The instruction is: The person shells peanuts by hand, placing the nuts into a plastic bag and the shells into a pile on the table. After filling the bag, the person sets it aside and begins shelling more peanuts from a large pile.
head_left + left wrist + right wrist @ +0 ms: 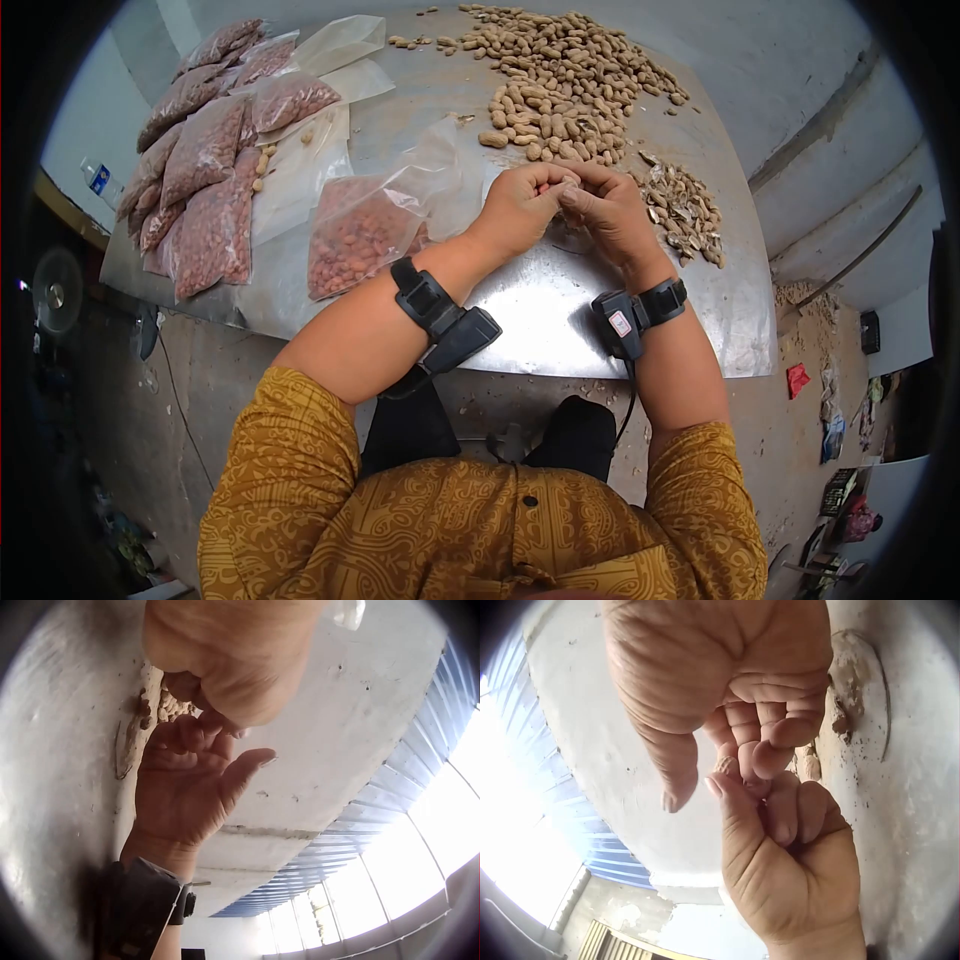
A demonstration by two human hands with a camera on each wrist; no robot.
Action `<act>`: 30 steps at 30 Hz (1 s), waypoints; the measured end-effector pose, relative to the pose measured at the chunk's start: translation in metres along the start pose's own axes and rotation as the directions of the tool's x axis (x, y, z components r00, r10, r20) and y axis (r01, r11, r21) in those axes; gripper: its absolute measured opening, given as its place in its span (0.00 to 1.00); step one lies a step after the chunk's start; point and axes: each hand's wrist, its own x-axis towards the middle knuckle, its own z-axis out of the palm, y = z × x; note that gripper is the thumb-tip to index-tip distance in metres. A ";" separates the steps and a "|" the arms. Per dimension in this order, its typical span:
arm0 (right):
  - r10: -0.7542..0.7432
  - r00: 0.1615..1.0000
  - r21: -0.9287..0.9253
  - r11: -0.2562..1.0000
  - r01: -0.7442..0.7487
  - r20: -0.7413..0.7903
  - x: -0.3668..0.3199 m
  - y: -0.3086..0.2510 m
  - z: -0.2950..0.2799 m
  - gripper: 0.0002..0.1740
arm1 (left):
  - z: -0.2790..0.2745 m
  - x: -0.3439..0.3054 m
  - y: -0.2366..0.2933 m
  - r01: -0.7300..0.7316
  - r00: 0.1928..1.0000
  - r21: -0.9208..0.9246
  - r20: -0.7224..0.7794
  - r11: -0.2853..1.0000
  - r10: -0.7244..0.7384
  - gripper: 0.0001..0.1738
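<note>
Both hands meet above the near part of the metal table (530, 320), in front of a heap of unshelled peanuts (570, 70). My left hand (520, 208) pinches a peanut (726, 766) at the tip of its thumb, its other fingers curled in. A small reddish bit (543, 187) shows among the left fingers. My right hand (612, 212) is right against it, its fingers loosely bent over the left fingertips. The right thumb (679, 776) stands apart from its fingers. In the left wrist view the peanut is hidden behind the hands.
Broken peanut shells (685, 210) lie just right of the hands. An unsealed clear bag of reddish kernels (350, 245) lies left of them. Several filled bags (205, 150) are piled farther left, beside flat plastic bags (310, 165). The table's front edge runs close to the person's body.
</note>
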 end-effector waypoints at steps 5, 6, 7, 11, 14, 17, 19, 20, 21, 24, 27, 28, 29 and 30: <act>0.013 1.000 -0.043 0.999 -0.014 -0.027 -0.003 -0.005 0.006 0.17 | -0.003 0.000 -0.003 0.043 0.998 -0.128 0.048 0.991 -0.037 0.10; 0.014 1.000 -0.046 0.999 -0.015 -0.028 -0.003 -0.006 0.007 0.17 | -0.003 0.001 -0.004 0.051 0.998 -0.142 0.046 0.989 -0.045 0.10; 0.008 0.999 -0.062 0.998 -0.011 -0.038 -0.004 -0.007 0.008 0.17 | -0.003 0.001 -0.007 0.058 0.998 -0.156 0.044 0.986 -0.052 0.10; 0.000 1.000 -0.214 0.977 -0.006 -0.028 -0.007 -0.016 0.005 0.16 | -0.006 0.006 -0.021 0.075 0.997 -0.112 -0.012 0.991 -0.077 0.10; -0.018 1.000 -0.257 0.966 0.012 -0.021 -0.007 -0.016 0.003 0.14 | -0.001 -0.002 0.002 0.214 0.977 -0.335 0.066 0.917 -0.204 0.10; -0.056 0.997 -0.216 0.975 0.042 -0.056 -0.006 -0.011 0.005 0.11 | -0.004 0.000 0.004 0.278 0.959 -0.431 0.077 0.859 -0.272 0.11; -0.075 0.995 -0.188 0.980 0.062 -0.065 -0.006 -0.009 0.006 0.09 | -0.007 0.001 0.000 0.292 0.956 -0.491 0.138 0.821 -0.258 0.11; -0.083 0.995 -0.177 0.982 0.071 -0.060 -0.005 -0.009 0.005 0.09 | -0.008 0.002 -0.002 0.299 0.954 -0.520 0.167 0.800 -0.248 0.12; -0.090 0.994 -0.166 0.983 0.080 -0.054 -0.004 -0.009 0.005 0.09 | -0.008 0.004 -0.004 0.311 0.950 -0.566 0.192 0.763 -0.245 0.11; -0.161 0.982 -0.216 0.967 0.136 -0.102 -0.003 -0.005 0.003 0.09 | -0.008 0.007 -0.006 0.349 0.937 -0.663 0.250 0.662 -0.244 0.10; -0.186 0.980 -0.306 0.939 0.155 -0.072 0.000 0.001 -0.006 0.08 | -0.008 0.006 -0.003 0.392 0.919 -0.694 0.272 0.604 -0.285 0.08; -0.204 0.977 -0.341 0.924 0.171 -0.064 -0.001 0.001 -0.005 0.08 | -0.009 0.006 -0.003 0.406 0.912 -0.701 0.274 0.586 -0.304 0.08; -0.223 0.973 -0.377 0.907 0.187 -0.056 -0.002 -0.001 -0.004 0.09 | -0.009 0.007 -0.003 0.420 0.905 -0.709 0.277 0.567 -0.323 0.07; -0.242 0.969 -0.411 0.889 0.203 -0.046 -0.002 -0.002 -0.003 0.09 | -0.012 0.008 -0.007 0.438 0.896 -0.726 0.306 0.530 -0.322 0.07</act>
